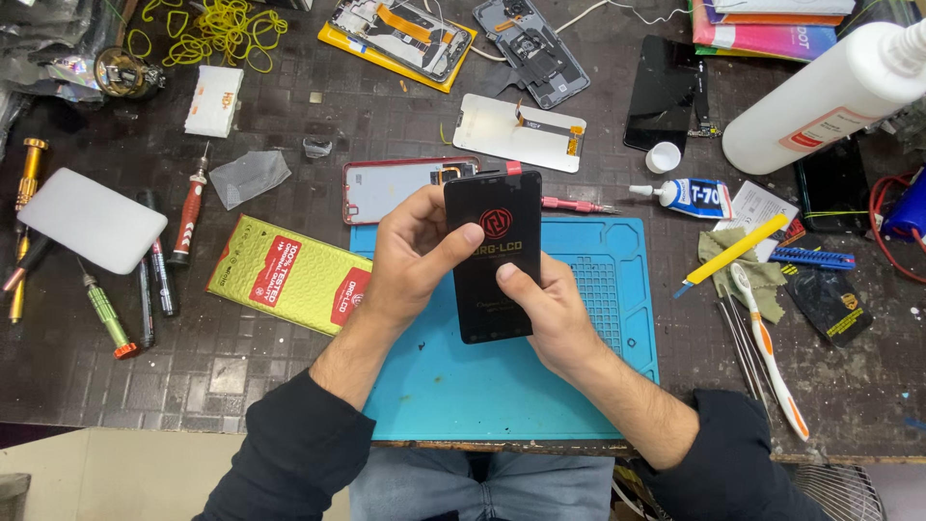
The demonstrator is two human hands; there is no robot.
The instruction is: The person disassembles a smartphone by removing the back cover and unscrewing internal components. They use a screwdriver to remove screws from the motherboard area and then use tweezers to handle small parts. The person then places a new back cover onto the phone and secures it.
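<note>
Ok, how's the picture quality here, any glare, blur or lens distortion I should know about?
Head view: even overhead light with soft shadows, and sharp focus on the black phone screen held by the left hand and right hand; mild glare on the white bottle; slight wide-angle stretching toward the edges, and no motion blur.

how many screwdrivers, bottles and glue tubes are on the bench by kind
screwdrivers: 3, red, green, pink
bottles: 1, white
glue tubes: 1
total: 5
Both hands, left and right, hold a black screen over the blue mat.
</note>
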